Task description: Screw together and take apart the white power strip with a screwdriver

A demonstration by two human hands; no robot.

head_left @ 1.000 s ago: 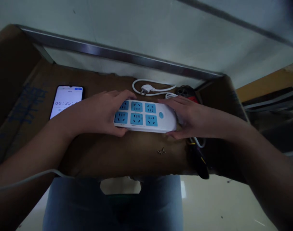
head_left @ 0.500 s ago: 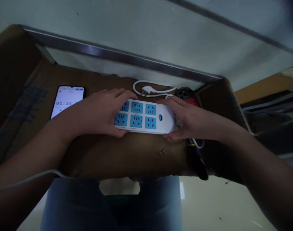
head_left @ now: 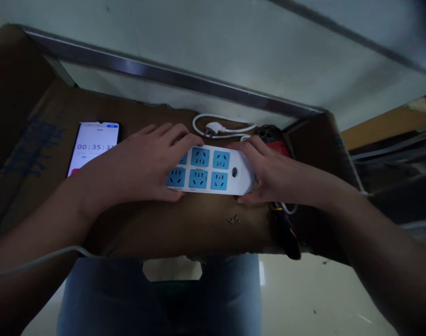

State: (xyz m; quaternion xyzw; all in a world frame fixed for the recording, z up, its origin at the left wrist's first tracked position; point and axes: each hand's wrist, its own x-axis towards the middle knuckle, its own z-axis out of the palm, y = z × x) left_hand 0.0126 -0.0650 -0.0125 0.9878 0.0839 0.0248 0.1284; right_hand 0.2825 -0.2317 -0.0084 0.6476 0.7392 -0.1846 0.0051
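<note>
A white power strip with several blue sockets lies between my two hands above the cardboard. My left hand grips its left end, fingers over the far edge and thumb along the near edge, covering part of the sockets. At the other end, my right hand holds the strip in the same way, next to a round button hole. Behind the strip, a white cord with a plug lies coiled. Several small screws rest on the cardboard in front of it.
On the left, a phone shows a running timer. A dark-handled tool lies at the front right. Behind my right hand is a red and black object. Cardboard walls and a metal-edged panel bound the surface.
The view has shifted slightly, and the power strip's right end looks a little more tilted. Both hands keep their hold on it.
</note>
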